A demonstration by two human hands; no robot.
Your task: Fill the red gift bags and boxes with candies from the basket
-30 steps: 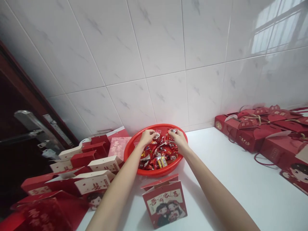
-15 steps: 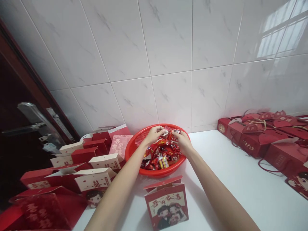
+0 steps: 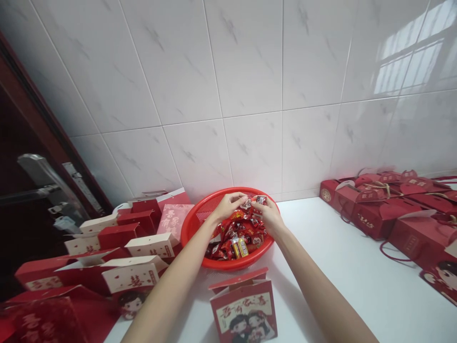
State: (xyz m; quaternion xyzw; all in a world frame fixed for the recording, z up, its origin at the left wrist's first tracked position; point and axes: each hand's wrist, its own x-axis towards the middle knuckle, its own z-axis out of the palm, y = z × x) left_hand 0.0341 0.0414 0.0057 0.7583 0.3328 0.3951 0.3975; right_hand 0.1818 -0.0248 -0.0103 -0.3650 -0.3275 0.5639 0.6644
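Wall, pale marbled tile (image 3: 185, 62), spanning the background; dark door (image 3: 14, 143) with metal handle at far left. Desk (image 3: 303, 247), white, running along the foot of the wall. Red cartons (image 3: 374, 216), grouped on the right side, several with looped cords, well apart from the hands. Assorted red and cream boxes (image 3: 124, 236), ranked in rows on the left side, a pink box (image 3: 174, 219) just beside the basket. Basket (image 3: 193, 238), red plastic, perforated, standing between the two groups, near the wall. Box, single (image 3: 246, 309), red, printed with two cartoon figures, upright on the near side of the basket; its top flaps stand raised, its interior not visible. Hands, two, bare, both above the basket: the left hand (image 3: 228, 208) and the right hand (image 3: 270, 216) are now closer together than a second ago, the gap between their fingertips narrowed. Basket and single box keep their places. Sweets, red-wrapped, heaped (image 3: 246, 231) in the basket, a gold pair (image 3: 240, 247) at the near side. Packet with round print (image 3: 247, 204), pinched in the left fingers; silver-edged packet (image 3: 262, 199), apparently gripped by the right fingers, its hold partly hidden. Status, by judgement: the work is at the selecting stage, both packets remaining over the basket, neither at the box.
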